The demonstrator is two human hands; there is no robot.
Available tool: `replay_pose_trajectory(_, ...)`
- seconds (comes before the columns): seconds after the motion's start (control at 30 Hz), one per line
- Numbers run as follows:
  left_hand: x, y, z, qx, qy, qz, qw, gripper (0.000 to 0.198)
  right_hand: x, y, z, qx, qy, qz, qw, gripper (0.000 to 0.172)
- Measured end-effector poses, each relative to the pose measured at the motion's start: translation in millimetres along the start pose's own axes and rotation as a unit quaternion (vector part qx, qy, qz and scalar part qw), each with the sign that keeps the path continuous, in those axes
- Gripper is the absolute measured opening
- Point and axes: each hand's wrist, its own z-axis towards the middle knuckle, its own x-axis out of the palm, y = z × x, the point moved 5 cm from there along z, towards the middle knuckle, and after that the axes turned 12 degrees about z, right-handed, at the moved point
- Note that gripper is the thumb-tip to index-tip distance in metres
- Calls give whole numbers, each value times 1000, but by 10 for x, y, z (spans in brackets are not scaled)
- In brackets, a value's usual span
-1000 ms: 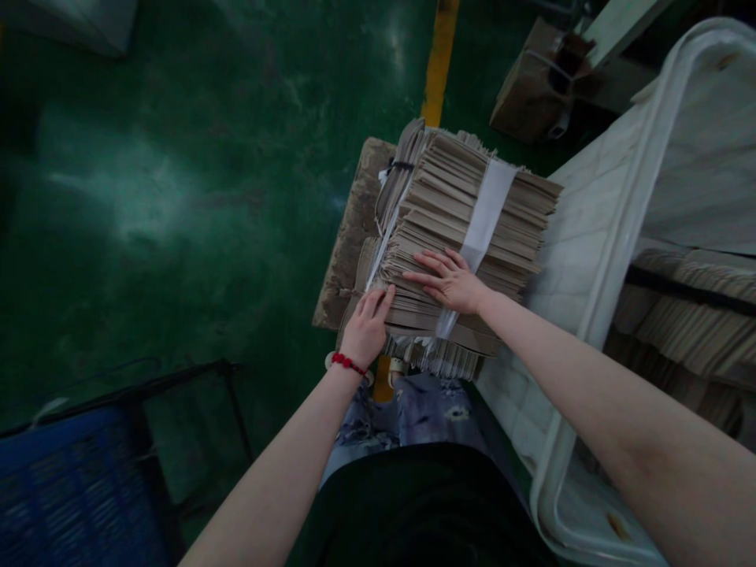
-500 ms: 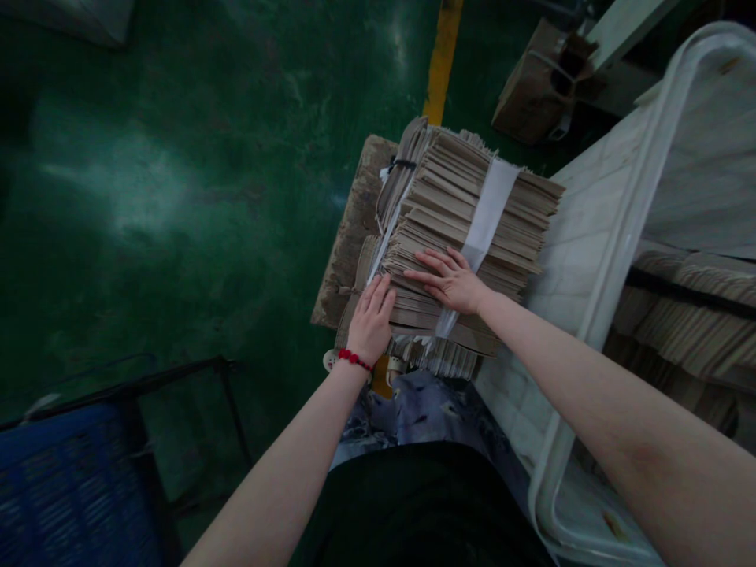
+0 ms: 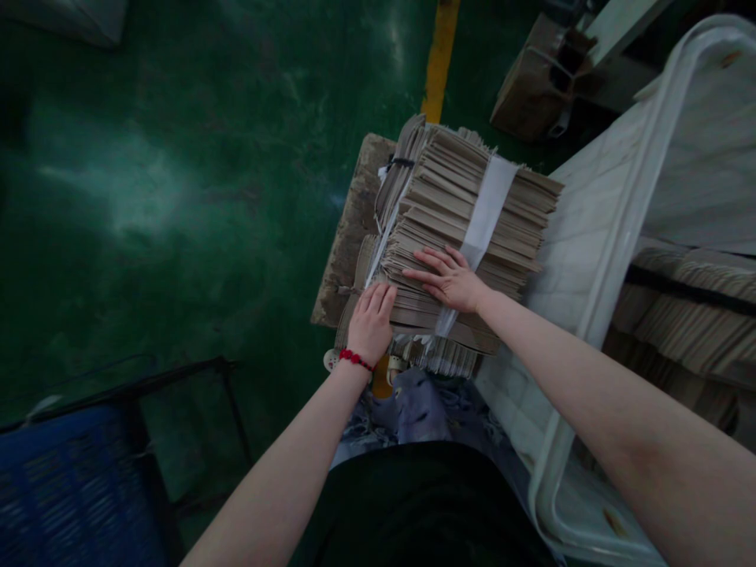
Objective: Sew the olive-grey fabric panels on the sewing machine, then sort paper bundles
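A thick bundle of flat brownish cardboard sheets (image 3: 449, 177), edges up, lies in front of me with a white band (image 3: 491, 201) across it. My right hand (image 3: 452, 282) rests on top of the bundle, fingers spread, its wrist by the band. At the near left corner, my left hand (image 3: 372, 319) has its fingers together and bent over the bundle's edge; the fingertips and thumb are hidden. A red bracelet (image 3: 355, 360) circles that wrist. Smaller tied cardboard pieces (image 3: 402, 161) sit along the left side.
Under the bundle is a worn wooden board (image 3: 342, 260). A large white plastic tub (image 3: 620, 260) stands close on the right, with banded cardboard stacks (image 3: 697, 307) inside. At lower left is a blue crate (image 3: 71, 480) in a dark frame. A brown box (image 3: 528, 87) lies beyond the bundle.
The fingers of my left hand have bent more over the bundle's edge. My right hand stays where it was, and the bundle has hardly shifted.
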Motion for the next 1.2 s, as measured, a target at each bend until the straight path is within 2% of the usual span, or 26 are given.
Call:
replay_pose_trajectory(0.17, -9, -11, 25, 5, 4, 17, 1000, 63, -9, 6, 2, 6, 9, -6, 1000, 50)
replay_pose_trajectory(0.47, -4, -17, 27, 9, 7, 23, 1000, 59, -28, 20, 0, 10, 13, -11, 1000, 54)
replay_pose_trajectory(0.6, 8, -7, 25, 10, 18, 15, 1000, 56, -19, 16, 4, 10, 9, -12, 1000, 51)
replay_pose_trajectory(0.73, 38, 3, 20, -6, 25, 17, 1000, 54, -12, 15, 9, 10, 10, -13, 1000, 47)
replay_pose_trajectory(0.93, 39, 10, 29, -43, 3, 24, 999, 51, -15, 23, 9, 11, 5, -5, 1000, 48)
replay_pose_trajectory(1.2, 63, 2, 73, -5, -11, -12, 1000, 49, -19, 8, 10, 20, 16, 3, 1000, 45)
